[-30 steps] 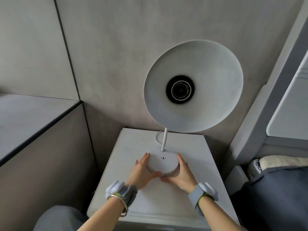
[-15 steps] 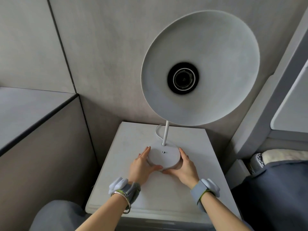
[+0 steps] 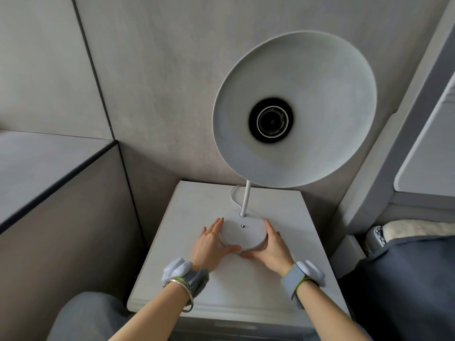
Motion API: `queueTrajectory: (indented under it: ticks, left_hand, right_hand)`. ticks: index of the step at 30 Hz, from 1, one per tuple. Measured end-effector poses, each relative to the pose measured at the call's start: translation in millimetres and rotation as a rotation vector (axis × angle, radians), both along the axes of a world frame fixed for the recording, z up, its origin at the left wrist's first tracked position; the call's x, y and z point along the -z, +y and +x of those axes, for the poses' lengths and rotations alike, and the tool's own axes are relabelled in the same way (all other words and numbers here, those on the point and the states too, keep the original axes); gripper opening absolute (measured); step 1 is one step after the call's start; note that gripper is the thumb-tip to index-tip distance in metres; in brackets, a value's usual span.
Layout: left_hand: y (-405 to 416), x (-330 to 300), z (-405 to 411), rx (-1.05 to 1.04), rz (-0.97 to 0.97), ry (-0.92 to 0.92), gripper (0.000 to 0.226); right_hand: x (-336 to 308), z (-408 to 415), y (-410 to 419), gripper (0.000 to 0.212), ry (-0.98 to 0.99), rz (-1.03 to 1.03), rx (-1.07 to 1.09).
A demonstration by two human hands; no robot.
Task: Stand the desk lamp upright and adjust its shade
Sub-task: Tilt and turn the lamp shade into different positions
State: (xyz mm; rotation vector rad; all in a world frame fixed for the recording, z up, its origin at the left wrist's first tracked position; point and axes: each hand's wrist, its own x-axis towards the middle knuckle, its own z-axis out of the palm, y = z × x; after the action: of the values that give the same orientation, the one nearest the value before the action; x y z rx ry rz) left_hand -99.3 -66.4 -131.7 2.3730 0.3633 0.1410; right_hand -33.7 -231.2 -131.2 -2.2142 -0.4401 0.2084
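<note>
The one white metal desk lamp (image 3: pixel 248 232) stood upright, its cord (image 3: pixel 233 196) partly hidden. Two hands, left hand (image 3: pixel 210 244) and right hand (image 3: pixel 272 249), cupped its round base (image 3: pixel 242 233).

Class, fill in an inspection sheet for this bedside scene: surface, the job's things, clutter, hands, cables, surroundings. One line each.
Surface: white bedside table, top bare apart from the lamp.
Job's things: desk lamp upright; round base flat on the table, thin stem rising to a wide shade whose open side faces the camera, socket visible.
Clutter: nothing seen.
Hands: left hand and right hand cup the base from either side; both wrists banded.
Cables: white cord loops behind the stem.
Surroundings: grey wall panels, ledge at left, bedding at right.
</note>
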Motion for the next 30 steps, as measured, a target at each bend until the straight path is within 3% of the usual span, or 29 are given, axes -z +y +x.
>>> queueTrajectory:
  ticks: [6,11,14,17,19,23,30]
  left_hand:
    - [2.0,-18.2,-9.9,-0.024,-0.024,-0.065,0.083]
    - [-3.5,-85.0,-12.9,-0.215,-0.4,-0.375,0.047]
    - [-13.0,-149.0,-21.4,-0.104,-0.705,-0.654,0.036]
    - [-20.7,-207.1,-35.5,0.07,-0.81,-0.881,0.032]
    - [-25.4,-236.7,-45.8,0.239,-0.841,-0.969,0.043]
    - [-36.0,-267.3,-56.6,0.368,-0.738,-1.034,0.058]
    - [-44.0,-267.4,-56.9,0.313,-0.741,-0.971,0.041]
  right_hand:
    - [-25.7,0.2,-4.3,0.102,0.097,0.053,0.021]
    - [-95.0,-4.9,-13.1,0.049,-0.089,0.44,0.146]
    - [-158.3,-19.4,-11.9,0.024,-0.225,0.775,0.124]
    - [-217.4,-39.6,-13.7,0.031,-0.213,1.09,0.006]
    - [-244.3,-54.2,-14.5,0.043,-0.237,1.183,-0.158]
    - [-269.8,-77.8,-12.2,0.054,-0.3,1.154,-0.37]
    - [-272.1,-84.7,-5.8,0.034,-0.331,1.029,-0.238]
